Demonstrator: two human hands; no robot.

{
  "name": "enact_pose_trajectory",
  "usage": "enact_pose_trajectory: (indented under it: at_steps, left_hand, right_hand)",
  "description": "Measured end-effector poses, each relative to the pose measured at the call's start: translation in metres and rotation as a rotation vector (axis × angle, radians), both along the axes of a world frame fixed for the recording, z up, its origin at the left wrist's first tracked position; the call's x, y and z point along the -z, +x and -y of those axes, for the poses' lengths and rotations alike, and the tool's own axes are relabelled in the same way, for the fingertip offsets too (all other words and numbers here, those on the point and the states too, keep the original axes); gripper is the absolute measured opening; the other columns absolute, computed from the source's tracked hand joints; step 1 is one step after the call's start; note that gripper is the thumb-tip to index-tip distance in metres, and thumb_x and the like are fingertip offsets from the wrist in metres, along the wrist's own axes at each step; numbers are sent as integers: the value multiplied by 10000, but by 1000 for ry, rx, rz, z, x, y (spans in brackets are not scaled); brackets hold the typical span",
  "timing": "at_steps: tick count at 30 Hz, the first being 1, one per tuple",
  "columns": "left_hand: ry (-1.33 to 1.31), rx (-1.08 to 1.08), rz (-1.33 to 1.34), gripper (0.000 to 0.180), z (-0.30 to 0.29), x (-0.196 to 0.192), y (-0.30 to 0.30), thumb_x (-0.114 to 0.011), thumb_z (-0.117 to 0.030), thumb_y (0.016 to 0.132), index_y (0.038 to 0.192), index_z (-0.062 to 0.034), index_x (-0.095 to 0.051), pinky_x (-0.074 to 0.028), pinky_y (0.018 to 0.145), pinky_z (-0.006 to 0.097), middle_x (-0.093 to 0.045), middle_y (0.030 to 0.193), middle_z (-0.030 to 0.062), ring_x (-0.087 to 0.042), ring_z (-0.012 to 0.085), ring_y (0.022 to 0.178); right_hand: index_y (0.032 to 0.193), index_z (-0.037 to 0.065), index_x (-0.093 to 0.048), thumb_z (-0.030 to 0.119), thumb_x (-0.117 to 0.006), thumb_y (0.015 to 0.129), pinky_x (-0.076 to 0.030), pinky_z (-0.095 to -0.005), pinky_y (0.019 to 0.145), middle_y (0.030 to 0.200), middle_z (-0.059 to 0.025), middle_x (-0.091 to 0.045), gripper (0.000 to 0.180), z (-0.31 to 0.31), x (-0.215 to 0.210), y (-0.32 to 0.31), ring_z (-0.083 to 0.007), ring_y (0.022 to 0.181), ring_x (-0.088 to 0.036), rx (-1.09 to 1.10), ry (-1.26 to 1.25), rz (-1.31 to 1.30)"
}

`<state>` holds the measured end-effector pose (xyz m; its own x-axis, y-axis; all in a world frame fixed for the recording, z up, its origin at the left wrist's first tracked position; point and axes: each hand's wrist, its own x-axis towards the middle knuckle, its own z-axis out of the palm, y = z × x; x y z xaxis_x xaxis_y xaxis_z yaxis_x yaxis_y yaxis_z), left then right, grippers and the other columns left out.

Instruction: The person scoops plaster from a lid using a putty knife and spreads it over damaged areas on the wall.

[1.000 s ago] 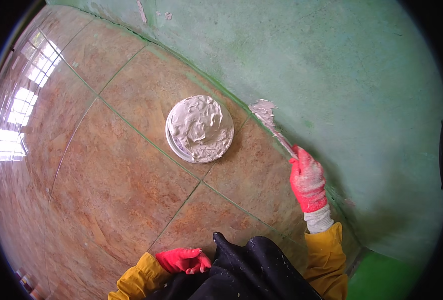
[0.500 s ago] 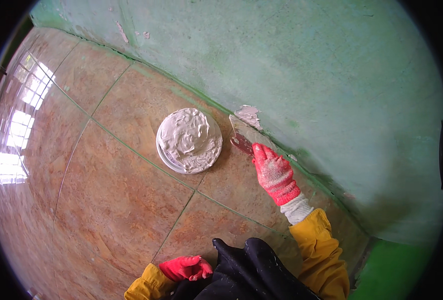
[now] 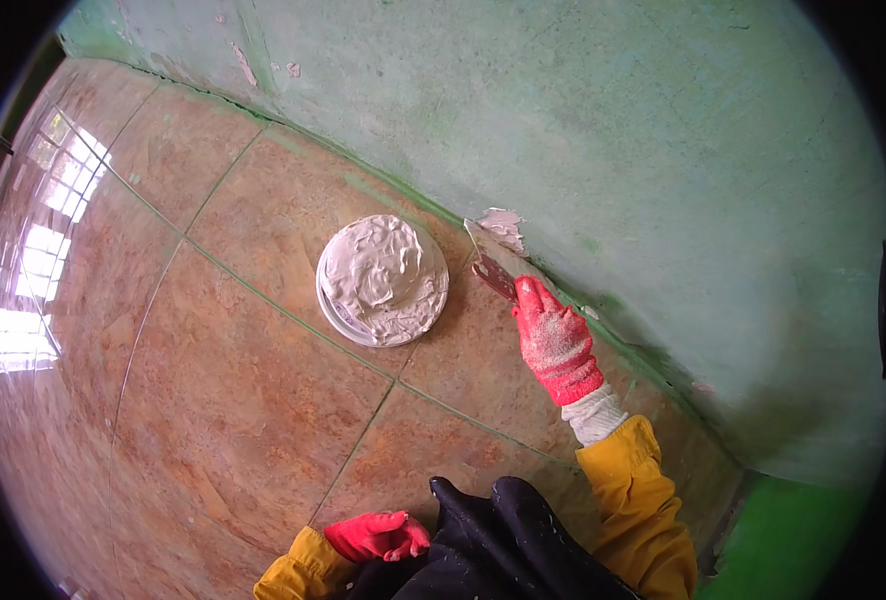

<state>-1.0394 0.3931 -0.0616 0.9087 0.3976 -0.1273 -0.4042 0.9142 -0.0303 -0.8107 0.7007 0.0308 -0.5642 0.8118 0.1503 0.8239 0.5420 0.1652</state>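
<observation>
My right hand (image 3: 555, 340), in a red glove, grips a putty knife (image 3: 491, 268). Its blade touches the foot of the green wall (image 3: 663, 170), right beside a patch of white filler (image 3: 503, 227). A round white tub of white filler (image 3: 382, 279) stands on the brown tiled floor (image 3: 223, 400), just left of the blade. My left hand (image 3: 378, 535), also red-gloved, rests low near my dark-trousered knee with fingers curled and nothing in it. Both sleeves are yellow.
The green wall meets the floor along a slanting line from upper left to lower right. Window light glares off the glossy tiles at the left (image 3: 23, 300). A brighter green surface (image 3: 803, 540) shows at the lower right corner.
The view has shifted, and my right hand has drawn the putty knife down and leftward along the wall base toward the tub. My left hand has stayed by my knee.
</observation>
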Motion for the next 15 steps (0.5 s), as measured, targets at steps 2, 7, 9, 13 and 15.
enact_pose_trajectory:
  at_steps: [2, 7, 9, 13, 15]
  left_hand:
    - [-8, 4, -13, 616, 3, 1, -3, -370, -518, 914, 1071, 37, -585, -405, 539, 212, -599, 950, 122, -518, 119, 615]
    - [-13, -5, -12, 629, 9, 2, -11, -373, -524, 911, 1068, 48, -583, -405, 543, 211, -601, 938, 115, -516, 117, 617]
    - [-12, -3, -10, 633, 12, 3, -14, -372, -526, 911, 1066, 51, -583, -404, 542, 212, -601, 936, 114, -515, 117, 617]
    - [4, -22, 57, 553, 13, -1, -19, -358, -475, 937, 1094, 0, -592, -421, 537, 207, -609, 940, 103, -537, 110, 614]
    - [12, -28, 56, 555, 15, -2, -21, -357, -475, 937, 1093, 2, -591, -423, 532, 209, -611, 938, 105, -540, 113, 610]
  right_hand:
    - [1190, 52, -464, 197, -528, 854, -511, -399, 675, 1147, -136, -556, 373, 0, -5, -6, -287, 912, -610, 53, -69, -60]
    - [1170, 62, -470, 194, -536, 851, -511, -412, 661, 1130, -127, -568, 352, 6, -10, -12, -308, 860, -618, 64, -31, -81]
    - [1165, 66, -472, 193, -539, 850, -511, -413, 658, 1123, -122, -573, 346, 10, -14, -16, -313, 844, -620, 73, -5, -76]
    - [1152, 66, -478, 193, -557, 843, -509, -412, 661, 1126, -118, -574, 344, 17, -24, -22, -329, 825, -616, 87, -7, -158]
    - [1148, 64, -480, 196, -562, 842, -508, -412, 663, 1129, -119, -573, 343, 21, -27, -23, -338, 824, -613, 114, -38, -182]
